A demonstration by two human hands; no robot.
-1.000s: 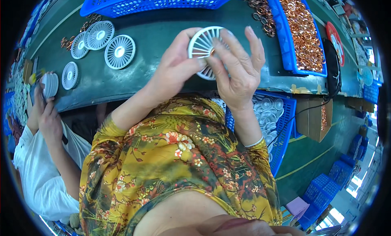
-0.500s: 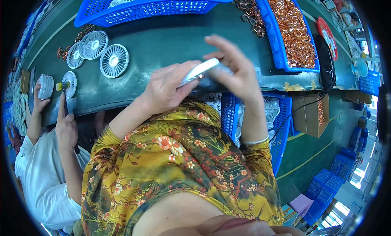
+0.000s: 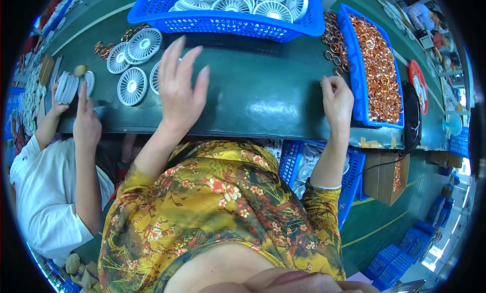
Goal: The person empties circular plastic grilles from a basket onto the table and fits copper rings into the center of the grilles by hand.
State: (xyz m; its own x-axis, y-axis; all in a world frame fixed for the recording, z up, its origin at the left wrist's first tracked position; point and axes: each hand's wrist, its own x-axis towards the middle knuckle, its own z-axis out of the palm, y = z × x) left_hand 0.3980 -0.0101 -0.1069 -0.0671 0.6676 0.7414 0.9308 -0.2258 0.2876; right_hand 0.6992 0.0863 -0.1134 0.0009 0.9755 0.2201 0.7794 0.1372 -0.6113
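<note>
Standing apart over one green worktop (image 3: 263,103): two bare hands. Left hand (image 3: 180,93): open, fingers spread and pointing away from the wearer, nothing seen in its grasp; it overlaps a white spoked disc (image 3: 155,78), contact cannot be told. Right hand (image 3: 338,98): fingers curled, thumb and forefinger tips drawn close together; whether a ring sits between them cannot be told. Loose copper rings (image 3: 335,37): a narrow strip, its long axis running away from the wearer, nearest end just beyond the right fingertips; of the two hands, the right is much the nearer. Blue tray (image 3: 356,75): immediately right of that hand, long axis likewise leading away, filled with bright copper rings (image 3: 383,80). Further white discs, left of the left hand, lying flat: one near disc (image 3: 132,86) and, beyond it, an overlapping pair (image 3: 144,44). Blue basket (image 3: 228,28): far side, between the hands' directions, holding many white discs. Far left, a co-worker's hands: one at a stack of white discs (image 3: 67,88), the other at a yellow-headed tool (image 3: 81,70).
</note>
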